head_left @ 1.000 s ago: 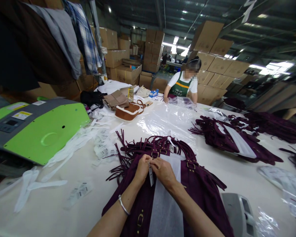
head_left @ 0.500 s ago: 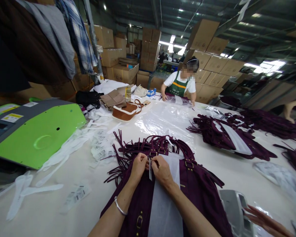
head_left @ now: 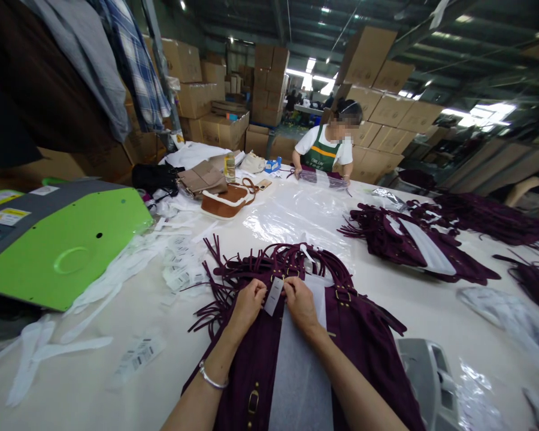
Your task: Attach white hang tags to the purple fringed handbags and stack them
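Observation:
A dark purple fringed bag [head_left: 359,347] with brass buckles lies in front of me, a white paper strip [head_left: 302,371] down its middle. Between my hands, near the strap buckles, hangs a small white tag [head_left: 274,297]. My left hand [head_left: 250,304] is just left of the tag with its fingers pinched together; what they hold is too small to make out. On the tag's right side, my right hand [head_left: 300,302] has its fingertips closed at its upper edge, by the strap. A silver bracelet circles my left wrist.
A green and grey machine [head_left: 85,251] stands at the left, beside white strips and label sheets [head_left: 139,358]. Beyond are a brown handbag [head_left: 228,200] and a person in an apron [head_left: 326,149] handling a purple item. More purple bags [head_left: 413,242] and a grey device [head_left: 429,377] lie right.
The tag has turned from edge-on to show its flat face. My hands have moved slightly apart. Another person's hand at the lower right has gone out of view.

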### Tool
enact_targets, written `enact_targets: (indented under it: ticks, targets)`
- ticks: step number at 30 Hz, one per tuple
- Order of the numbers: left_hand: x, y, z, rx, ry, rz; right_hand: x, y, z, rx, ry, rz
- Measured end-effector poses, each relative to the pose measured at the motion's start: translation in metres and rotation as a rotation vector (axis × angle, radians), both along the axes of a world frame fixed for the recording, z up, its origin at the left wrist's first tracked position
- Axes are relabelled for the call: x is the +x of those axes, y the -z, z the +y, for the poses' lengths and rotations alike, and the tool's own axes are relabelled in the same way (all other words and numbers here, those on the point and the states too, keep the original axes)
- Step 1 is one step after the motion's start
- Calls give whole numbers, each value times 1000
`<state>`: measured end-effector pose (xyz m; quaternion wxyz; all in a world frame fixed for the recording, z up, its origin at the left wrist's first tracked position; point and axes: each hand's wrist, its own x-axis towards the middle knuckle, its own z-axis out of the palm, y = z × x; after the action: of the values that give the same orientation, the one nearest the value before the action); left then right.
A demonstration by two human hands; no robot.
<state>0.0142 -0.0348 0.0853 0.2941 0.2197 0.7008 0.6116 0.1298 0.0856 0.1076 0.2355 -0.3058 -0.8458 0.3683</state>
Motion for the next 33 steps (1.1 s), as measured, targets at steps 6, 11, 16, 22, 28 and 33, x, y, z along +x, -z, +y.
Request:
enact_targets:
  ticks: [6,11,16,22,28,33]
  targets:
    - [-8,-1,-4,74,-44,-110,1,-5,2,-68,-12,-12]
    - [0,-19,-1,154,39,-86,-3,-10,1,54,-75,-46]
    - [15,-24,6,73,139,374,1,-6,2,116,-112,-62]
    - [13,-12,3,-135,134,674,9,3,4,164,-177,-24]
    - [16,-12,2,-268,198,884,10,8,3,245,-240,-14]
    - [13,-12,3,-349,288,980,11,9,4,299,-283,-23]
